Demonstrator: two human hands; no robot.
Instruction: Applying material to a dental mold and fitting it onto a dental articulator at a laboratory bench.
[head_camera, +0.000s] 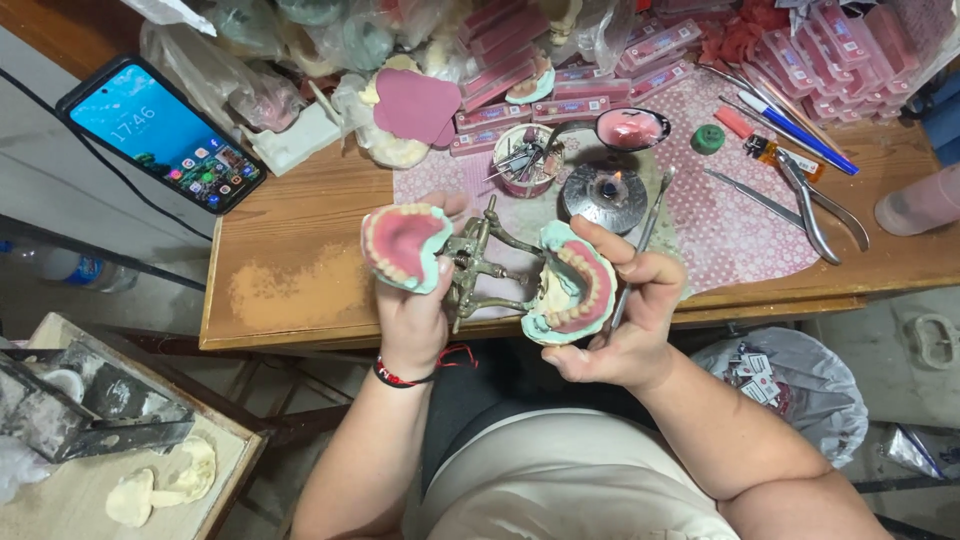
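At the far left of the wooden workbench (300, 290) a smartphone (160, 133) lies face up with its screen lit, well apart from the work. Moving right, the left hand (415, 315) is wrapped around the upper denture model (405, 245), a pink wax base with a row of teeth set on pale green plaster, turned so its tooth side faces up. Between the two hands the metal hinged articulator (478, 262) stands swung open, joining both halves. On its other side the right hand (625, 310) grips the lower denture model (572, 285), thumb over its rim, and pinches a slim metal wax tool (640, 245) along its fingers at the same time. Just behind, on the patterned cloth (730, 220), a small spirit burner (605, 192) shows a flame, with a spoon of pink wax (630, 128) above it and pliers (815, 210) further right.

Judging by the open hinge and both arches turned up, the step in hand looks like checking the tooth set-up. A next move would call for keeping the models steady while bringing the tool's tip to the flame or the wax.
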